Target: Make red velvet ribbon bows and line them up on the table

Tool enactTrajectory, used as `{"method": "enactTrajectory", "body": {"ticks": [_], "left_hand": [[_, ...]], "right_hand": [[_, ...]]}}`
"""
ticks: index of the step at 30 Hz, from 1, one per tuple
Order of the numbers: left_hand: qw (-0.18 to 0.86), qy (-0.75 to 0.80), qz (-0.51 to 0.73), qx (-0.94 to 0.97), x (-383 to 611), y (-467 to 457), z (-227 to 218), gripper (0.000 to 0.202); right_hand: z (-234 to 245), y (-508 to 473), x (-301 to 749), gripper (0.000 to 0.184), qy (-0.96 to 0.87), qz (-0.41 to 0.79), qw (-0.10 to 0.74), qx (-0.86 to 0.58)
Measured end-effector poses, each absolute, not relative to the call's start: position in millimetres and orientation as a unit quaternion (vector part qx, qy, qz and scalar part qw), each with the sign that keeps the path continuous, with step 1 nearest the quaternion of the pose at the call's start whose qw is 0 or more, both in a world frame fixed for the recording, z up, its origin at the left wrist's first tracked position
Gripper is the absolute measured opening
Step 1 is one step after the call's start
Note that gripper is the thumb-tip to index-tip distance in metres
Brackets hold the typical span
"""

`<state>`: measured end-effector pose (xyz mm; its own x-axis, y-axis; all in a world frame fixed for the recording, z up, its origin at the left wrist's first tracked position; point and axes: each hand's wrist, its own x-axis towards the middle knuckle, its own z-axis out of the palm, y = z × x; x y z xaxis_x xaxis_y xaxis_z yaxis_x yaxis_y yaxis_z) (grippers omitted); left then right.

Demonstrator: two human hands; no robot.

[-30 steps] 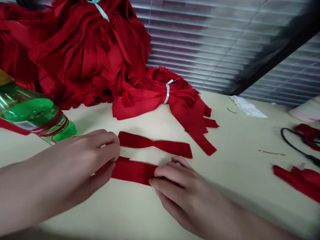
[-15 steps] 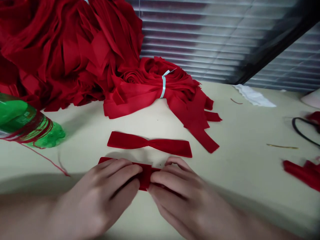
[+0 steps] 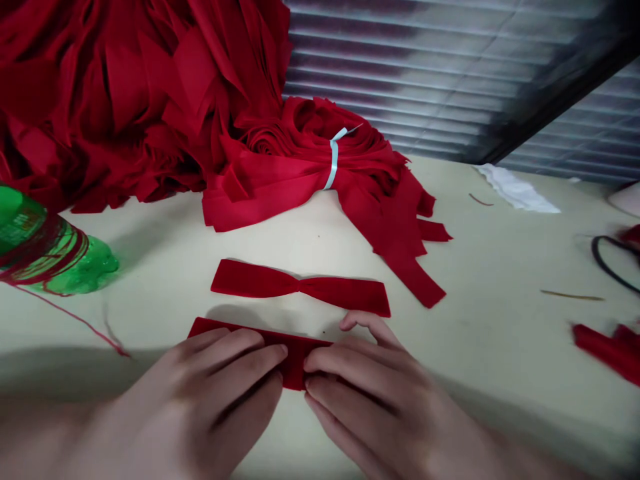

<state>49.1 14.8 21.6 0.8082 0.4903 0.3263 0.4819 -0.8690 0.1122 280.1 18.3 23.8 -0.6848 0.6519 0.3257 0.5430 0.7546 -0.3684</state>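
Observation:
A red fabric strip (image 3: 295,357) lies flat on the cream table (image 3: 490,267) near its front edge. My left hand (image 3: 220,393) pinches the strip's middle from the left, fingers pressed together on it. My right hand (image 3: 370,393) pinches it from the right, fingertips almost meeting the left ones. Just behind lies a finished red bow shape (image 3: 300,288), cinched at its centre, touching neither hand.
A bundle of red strips tied with a pale band (image 3: 320,167) and a big heap of red fabric (image 3: 125,93) fill the back left. A green plastic bottle wound with red thread (image 3: 50,250) lies left. Black cord (image 3: 613,263) and red pieces (image 3: 607,350) sit right.
My left hand slid from the strip's left end to its middle, meeting my right hand there. The view shifted so the bottle sits further left.

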Motion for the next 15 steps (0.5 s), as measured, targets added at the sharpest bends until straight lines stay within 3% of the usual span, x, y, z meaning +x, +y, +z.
{"method": "enactTrajectory", "body": {"ticks": [15], "left_hand": [[0.022, 0.231, 0.141, 0.962, 50.3, 18.3, 22.5, 0.027]], "right_hand": [[28.0, 21.6, 279.0, 0.030, -0.898, 0.155, 0.242, -0.332]]}}
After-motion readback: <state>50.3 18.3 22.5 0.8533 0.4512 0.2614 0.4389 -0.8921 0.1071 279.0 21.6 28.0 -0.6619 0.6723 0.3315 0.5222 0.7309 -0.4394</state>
